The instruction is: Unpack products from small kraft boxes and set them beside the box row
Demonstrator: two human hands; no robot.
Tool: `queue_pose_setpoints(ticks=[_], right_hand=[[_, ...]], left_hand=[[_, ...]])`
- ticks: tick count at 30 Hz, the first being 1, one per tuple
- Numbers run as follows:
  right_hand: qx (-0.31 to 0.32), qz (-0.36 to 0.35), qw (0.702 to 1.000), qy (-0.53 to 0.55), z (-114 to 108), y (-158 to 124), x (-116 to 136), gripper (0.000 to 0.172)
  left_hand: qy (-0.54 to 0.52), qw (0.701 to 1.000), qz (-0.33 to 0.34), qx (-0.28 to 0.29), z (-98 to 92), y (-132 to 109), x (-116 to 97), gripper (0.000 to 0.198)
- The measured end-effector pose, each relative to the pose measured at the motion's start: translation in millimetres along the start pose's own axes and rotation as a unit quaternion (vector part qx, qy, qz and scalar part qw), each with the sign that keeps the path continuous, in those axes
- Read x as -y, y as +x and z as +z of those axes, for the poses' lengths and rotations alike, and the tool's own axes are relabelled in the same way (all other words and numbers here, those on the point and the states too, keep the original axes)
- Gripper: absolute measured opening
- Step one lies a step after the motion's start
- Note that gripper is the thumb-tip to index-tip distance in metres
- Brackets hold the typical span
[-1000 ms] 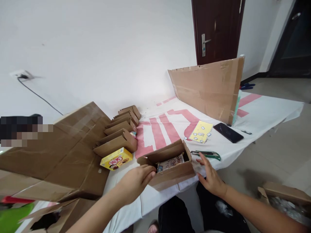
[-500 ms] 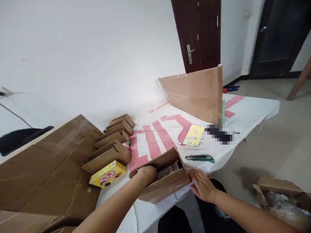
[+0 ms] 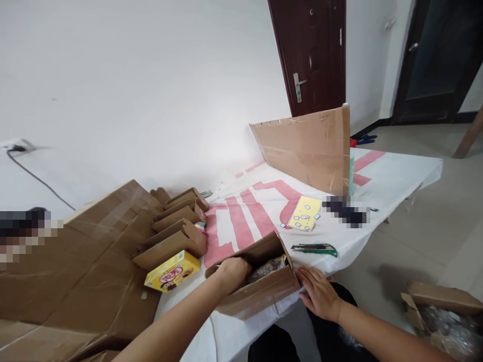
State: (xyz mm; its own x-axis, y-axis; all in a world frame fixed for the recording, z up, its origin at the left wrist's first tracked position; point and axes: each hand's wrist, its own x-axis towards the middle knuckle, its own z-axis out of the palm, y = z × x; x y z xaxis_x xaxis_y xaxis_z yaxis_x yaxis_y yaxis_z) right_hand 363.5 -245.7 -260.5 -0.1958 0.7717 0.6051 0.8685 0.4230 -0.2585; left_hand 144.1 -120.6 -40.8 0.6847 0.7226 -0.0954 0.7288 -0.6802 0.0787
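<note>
Reaching into the open cardboard box [image 3: 260,297] with our left hand [image 3: 234,272], we cannot tell whether its hidden fingers grip anything. Our right hand [image 3: 320,295] lies against the right end of the box, fingers stretched out, thumb apart, gripping nothing. The box sits near the edge of the cloth-covered table [image 3: 400,167], with a packet [image 3: 266,270] inside. We have the green cutter [image 3: 317,250] just beyond our right hand and the yellow carton [image 3: 172,272] to the left.

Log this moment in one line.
left hand: inside open carton | right hand: at carton's right end | green cutter: on tablecloth
</note>
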Motion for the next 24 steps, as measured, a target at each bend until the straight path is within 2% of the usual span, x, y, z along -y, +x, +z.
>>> queue_pose_setpoints(ticks=[3,5,8,10,12,14,17,20,22,24], right_hand=[[0.002,-0.001,1.000,-0.001,-1,0,0,0.057],[-0.003,-0.002,1.000,0.003,-2,1,0,0.057],[0.001,0.009,0.999,0.033,-6,2,0,0.050],[0.015,0.027,0.996,0.078,-12,3,-3,0.041],[0.022,0.045,0.989,0.141,-19,7,-8,0.032],[0.008,0.067,0.977,0.200,-28,16,-16,0.028],[-0.064,0.122,0.961,0.241,-47,47,-31,0.028],[-0.141,0.161,0.943,0.256,-71,101,-43,0.030],[-0.143,0.170,0.936,0.272,-84,145,-47,0.031],[-0.117,0.168,0.937,0.284,-90,190,-47,0.030]], left_hand=[[0.041,0.998,0.019,0.040,-39.4,-13,-10,0.014],[0.058,0.998,0.016,0.030,-66.9,-21,-14,0.015],[0.065,0.998,-0.003,-0.017,-99.6,-32,-10,0.015],[0.026,0.996,-0.017,-0.081,-113.4,-39,1,0.014],[-0.049,0.985,-0.033,-0.162,-121.3,-45,17,0.016],[-0.130,0.961,-0.056,-0.239,-125.3,-48,34,0.021],[-0.195,0.916,-0.095,-0.336,-127.5,-42,59,0.025],[-0.202,0.890,-0.125,-0.390,-126.1,-27,79,0.024],[-0.202,0.880,-0.141,-0.406,-122.3,-13,92,0.021],[-0.205,0.873,-0.151,-0.415,-115.7,0,103,0.018]])
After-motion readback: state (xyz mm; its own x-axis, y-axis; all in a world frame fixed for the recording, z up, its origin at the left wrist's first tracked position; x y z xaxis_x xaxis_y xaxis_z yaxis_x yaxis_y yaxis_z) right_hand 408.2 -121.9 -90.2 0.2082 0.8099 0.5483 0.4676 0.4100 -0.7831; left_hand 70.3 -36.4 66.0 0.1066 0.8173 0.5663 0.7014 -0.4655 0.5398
